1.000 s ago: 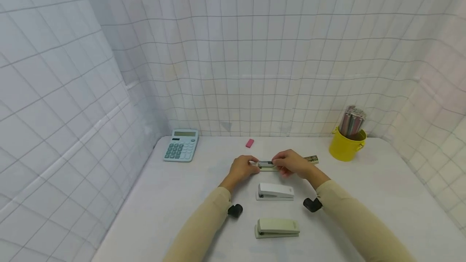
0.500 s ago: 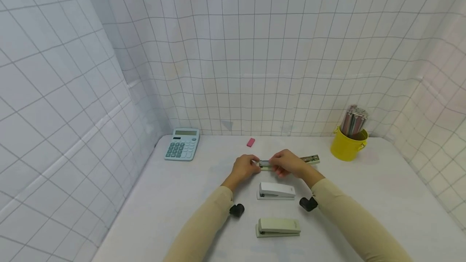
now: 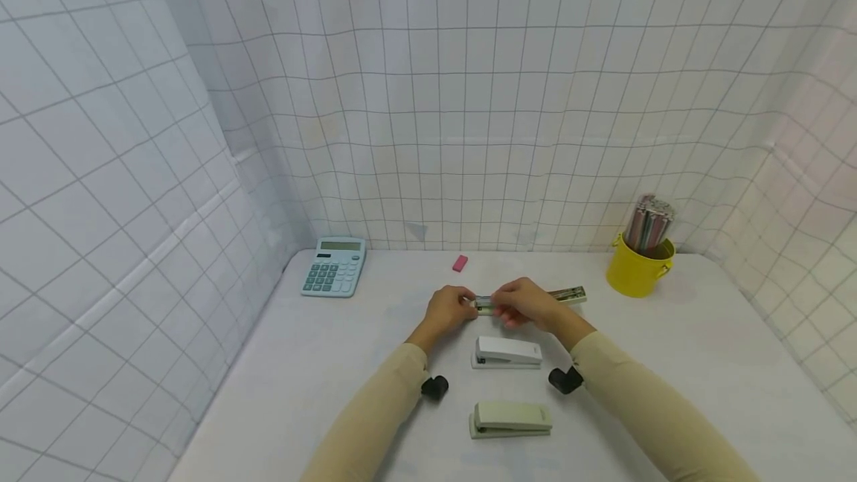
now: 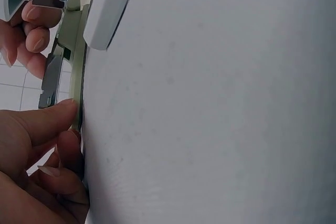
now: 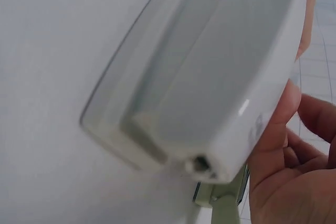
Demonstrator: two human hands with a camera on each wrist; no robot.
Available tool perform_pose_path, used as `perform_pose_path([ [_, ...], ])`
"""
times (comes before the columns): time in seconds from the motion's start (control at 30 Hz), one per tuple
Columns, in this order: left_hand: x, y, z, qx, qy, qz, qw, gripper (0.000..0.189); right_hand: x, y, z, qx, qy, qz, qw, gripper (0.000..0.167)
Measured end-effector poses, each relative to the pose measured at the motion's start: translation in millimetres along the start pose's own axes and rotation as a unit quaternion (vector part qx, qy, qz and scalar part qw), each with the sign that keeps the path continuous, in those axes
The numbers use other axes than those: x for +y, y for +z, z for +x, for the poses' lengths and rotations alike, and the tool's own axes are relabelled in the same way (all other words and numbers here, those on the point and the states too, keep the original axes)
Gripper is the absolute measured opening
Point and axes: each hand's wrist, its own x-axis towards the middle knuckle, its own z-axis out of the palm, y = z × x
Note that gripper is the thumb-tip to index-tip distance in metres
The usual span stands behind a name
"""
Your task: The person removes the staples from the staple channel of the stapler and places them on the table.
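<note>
Centrally in the head view, an unfolded pale green stapler (image 3: 483, 312) lies on the desk (image 3: 301, 393), its cover (image 3: 569, 294) swung out toward the right. The person's left hand (image 3: 447, 307) pinches its left end between thumb and fingers. The right hand (image 3: 525, 301), fingers bent, is at its metal magazine (image 4: 51, 80); whether they grip anything cannot be told. Below centre sits a white stapler (image 3: 506, 351), with a second green stapler (image 3: 511, 418) lower down.

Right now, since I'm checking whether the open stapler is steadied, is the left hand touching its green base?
Touching. The left wrist view shows the left hand pinching one end of the green base between thumb and fingers.
</note>
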Motion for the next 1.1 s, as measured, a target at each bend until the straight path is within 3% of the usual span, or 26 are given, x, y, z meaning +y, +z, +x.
perform_pose_path([
  [0.33, 0.8, 0.8, 2.0, 0.002, 0.008, 0.006, 1.0000, 0.027, -7.2, 6.3, -1.9, 0.038, 0.027, 0.002, 0.9989, 0.028],
  [0.6, 2.7, -0.2, -0.9, 0.013, 0.005, 0.007, 0.9999, 0.026, -3.5, 8.3, -0.3, 0.060, 0.051, 0.090, 0.9929, 0.024],
  [0.9, 3.1, -1.7, -2.3, 0.015, -0.004, 0.000, 0.9999, 0.025, 2.9, 9.8, 2.2, 0.076, 0.006, 0.091, 0.9929, 0.034],
  [1.1, 3.3, -2.0, -3.0, 0.010, -0.002, -0.005, 0.9999, 0.025, 0.6, 16.1, 7.8, 0.099, -0.030, 0.037, 0.9939, 0.021],
])
